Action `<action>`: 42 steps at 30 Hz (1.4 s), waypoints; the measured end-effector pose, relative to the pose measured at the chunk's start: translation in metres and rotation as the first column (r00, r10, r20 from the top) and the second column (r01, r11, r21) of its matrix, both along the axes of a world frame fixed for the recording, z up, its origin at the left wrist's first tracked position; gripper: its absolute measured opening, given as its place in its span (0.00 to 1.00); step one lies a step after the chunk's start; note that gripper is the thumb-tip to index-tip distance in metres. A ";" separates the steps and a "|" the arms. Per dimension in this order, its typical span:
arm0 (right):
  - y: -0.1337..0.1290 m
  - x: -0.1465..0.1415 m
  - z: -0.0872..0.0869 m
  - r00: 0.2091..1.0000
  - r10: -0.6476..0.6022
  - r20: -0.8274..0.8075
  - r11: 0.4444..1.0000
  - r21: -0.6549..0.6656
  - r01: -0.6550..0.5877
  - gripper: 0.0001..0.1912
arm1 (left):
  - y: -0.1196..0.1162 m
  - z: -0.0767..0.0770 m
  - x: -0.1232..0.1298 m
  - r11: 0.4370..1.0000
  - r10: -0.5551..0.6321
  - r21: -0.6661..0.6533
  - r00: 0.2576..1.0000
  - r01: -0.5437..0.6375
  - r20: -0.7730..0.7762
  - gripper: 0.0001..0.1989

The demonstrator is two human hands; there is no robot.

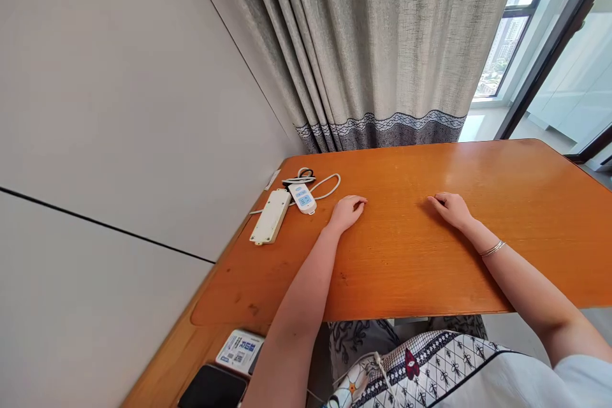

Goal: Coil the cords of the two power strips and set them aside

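Note:
My left hand (348, 211) rests on the orange-brown wooden table (392, 268), its fingers curled in and closed; whether anything is inside them is hidden. To its left lie a long off-white power strip (271, 217) and a smaller white socket block (303, 197) with blue outlet faces. A white cable (329, 192) loops on the table between the block and that hand. Farther right, my right hand (452, 208) lies on the tabletop with fingers bent inward, a thin silver bracelet on its wrist. What its fingers may hold cannot be seen.
A grey curtain (392, 44) hangs behind the table's far edge, and a white panelled wall (119, 89) runs along the left. At lower left, a black phone-like object (213, 387) and a white printed box (239, 350) lie on a wooden ledge. A window is at upper right.

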State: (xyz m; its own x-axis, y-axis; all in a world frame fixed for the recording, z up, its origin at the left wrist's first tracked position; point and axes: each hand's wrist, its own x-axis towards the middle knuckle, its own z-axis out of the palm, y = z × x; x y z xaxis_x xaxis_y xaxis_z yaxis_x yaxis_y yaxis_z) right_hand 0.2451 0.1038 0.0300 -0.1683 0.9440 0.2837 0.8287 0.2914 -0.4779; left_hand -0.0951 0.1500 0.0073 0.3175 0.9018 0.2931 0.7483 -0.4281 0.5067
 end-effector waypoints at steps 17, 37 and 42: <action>0.000 -0.002 -0.008 0.999 0.048 0.017 0.996 -0.076 -0.047 0.27 | -0.005 0.005 0.005 1.000 0.002 -0.013 1.000 -0.002 0.019 0.13; -0.001 -0.004 -0.007 0.997 0.080 0.000 0.990 -0.113 -0.079 0.26 | -0.006 0.005 0.004 0.999 0.003 -0.038 1.000 -0.002 0.017 0.14; -0.002 -0.005 -0.005 0.995 0.099 0.028 0.981 -0.171 -0.093 0.26 | -0.007 0.003 0.004 0.999 0.012 -0.053 0.998 -0.009 0.059 0.14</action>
